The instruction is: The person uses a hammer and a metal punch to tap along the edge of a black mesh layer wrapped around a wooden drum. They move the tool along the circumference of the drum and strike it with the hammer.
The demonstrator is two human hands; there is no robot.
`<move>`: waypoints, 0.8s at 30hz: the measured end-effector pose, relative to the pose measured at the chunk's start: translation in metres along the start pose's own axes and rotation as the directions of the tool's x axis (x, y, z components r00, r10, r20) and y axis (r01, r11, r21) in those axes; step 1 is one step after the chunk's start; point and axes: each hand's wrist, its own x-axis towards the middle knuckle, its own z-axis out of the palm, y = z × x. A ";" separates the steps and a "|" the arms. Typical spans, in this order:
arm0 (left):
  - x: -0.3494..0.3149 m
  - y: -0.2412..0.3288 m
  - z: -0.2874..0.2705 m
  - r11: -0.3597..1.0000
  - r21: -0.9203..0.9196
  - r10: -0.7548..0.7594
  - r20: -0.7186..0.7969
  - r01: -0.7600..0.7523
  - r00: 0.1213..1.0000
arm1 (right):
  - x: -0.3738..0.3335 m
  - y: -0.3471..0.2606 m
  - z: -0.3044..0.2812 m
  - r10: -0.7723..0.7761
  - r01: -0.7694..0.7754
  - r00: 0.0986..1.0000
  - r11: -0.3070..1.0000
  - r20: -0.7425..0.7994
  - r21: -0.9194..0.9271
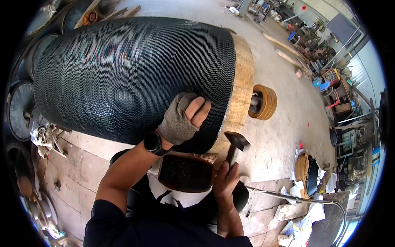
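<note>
A large black roller (131, 74), its surface covered in fine, closely spaced rows, lies across the view in front of me. Pale wood (243, 78) rings its right end. My left hand (181, 119), in a grey glove with some bare fingers, rests on the roller near that end. Its fingers are curled closed, and whatever they may pinch is hidden. In my right hand (225, 181) is a hammer (237, 142), gripped by the handle with the head up, just beside the wooden end. A dark rectangular tray (187, 173) sits between my forearms, over my lap.
Beyond the wooden end a yellow-brown grooved pulley (265, 102) sticks out on a shaft. Large round-ended drums (21, 109) line the left side. A bent metal pipe (296, 198) runs at lower right. Tools and scrap crowd the right wall; wooden poles (288, 58) lie on the floor.
</note>
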 end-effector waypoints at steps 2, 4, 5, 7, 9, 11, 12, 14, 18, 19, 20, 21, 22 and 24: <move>0.002 0.000 -0.002 1.000 -0.008 0.001 0.003 -0.001 1.000 | -0.012 0.006 0.003 -0.025 0.058 0.986 0.979 -0.166 0.195; 0.006 -0.001 -0.005 1.000 0.006 0.010 0.022 -0.010 1.000 | 0.002 0.019 0.008 -0.129 0.122 0.991 0.975 -0.026 -0.185; 0.004 -0.001 -0.002 1.000 0.018 0.013 -0.002 -0.013 1.000 | 0.009 0.019 0.010 -0.152 0.162 0.987 0.918 0.055 -0.363; 0.003 -0.009 0.004 0.999 0.041 0.036 -0.061 -0.034 0.997 | 0.014 0.009 0.011 0.031 -0.009 0.996 0.970 0.087 -0.242; 0.007 -0.004 0.002 0.997 0.081 0.008 0.011 -0.009 1.000 | 0.006 0.007 0.001 -0.014 0.012 1.000 0.997 0.027 0.082; 0.021 -0.006 -0.005 0.996 0.087 0.013 0.044 -0.016 0.999 | 0.001 -0.013 -0.015 -0.092 0.099 0.995 0.959 -0.038 0.265; 0.026 -0.010 -0.006 0.994 0.104 0.037 0.020 -0.039 0.999 | 0.001 -0.001 -0.013 -0.162 0.173 0.984 0.967 -0.071 0.187; 0.026 -0.015 -0.003 0.988 0.157 0.004 0.033 -0.009 0.999 | 0.011 0.006 -0.005 -0.268 0.262 0.961 0.961 -0.063 -0.089; 0.033 -0.003 -0.003 0.989 0.145 -0.034 -0.017 0.036 0.999 | 0.012 0.017 0.006 -0.056 0.066 0.996 0.981 0.062 -0.180; 0.031 0.004 -0.003 0.992 0.115 -0.042 -0.048 0.048 0.998 | 0.006 0.018 0.004 -0.022 0.031 0.998 0.986 0.055 -0.165; 0.025 0.018 -0.008 0.999 -0.018 -0.048 0.002 0.048 0.999 | -0.002 0.019 0.004 -0.004 0.010 0.999 0.990 0.048 -0.138; 0.017 0.034 -0.009 0.987 -0.154 -0.043 0.042 0.049 0.998 | -0.004 0.023 0.005 0.008 -0.004 1.000 0.994 0.030 -0.113; 0.007 0.049 -0.009 0.972 -0.221 -0.058 0.072 0.073 0.996 | -0.003 0.024 0.005 -0.003 0.006 1.000 0.996 0.027 -0.087; -0.009 0.068 -0.004 0.936 -0.317 -0.117 0.131 0.153 0.984 | -0.004 0.024 0.002 -0.022 0.023 0.999 0.999 0.029 -0.048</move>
